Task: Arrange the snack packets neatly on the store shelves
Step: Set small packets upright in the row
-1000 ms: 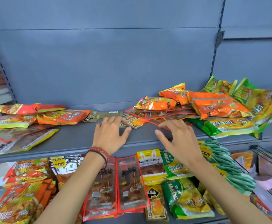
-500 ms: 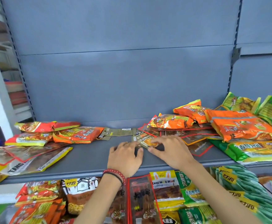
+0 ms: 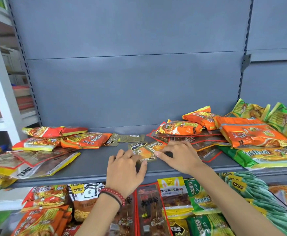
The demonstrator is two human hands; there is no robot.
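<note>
Middle shelf (image 3: 91,166), seen from the aisle. Bare grey board runs between the left heap of packets (image 3: 86,139) and the right heap of packets (image 3: 248,135), from the back panel (image 3: 130,91) to the front lip. Two small packets (image 3: 145,151), overlapping, lie flat in the middle of this gap. The nearer one has its long axis running back to front, black label end towards the panel; the other lies slantwise across it. The left hand (image 3: 125,171) rests its straight fingers on their near-left edge. The right hand (image 3: 182,157), fingers curled, pinches their right edge.
</note>
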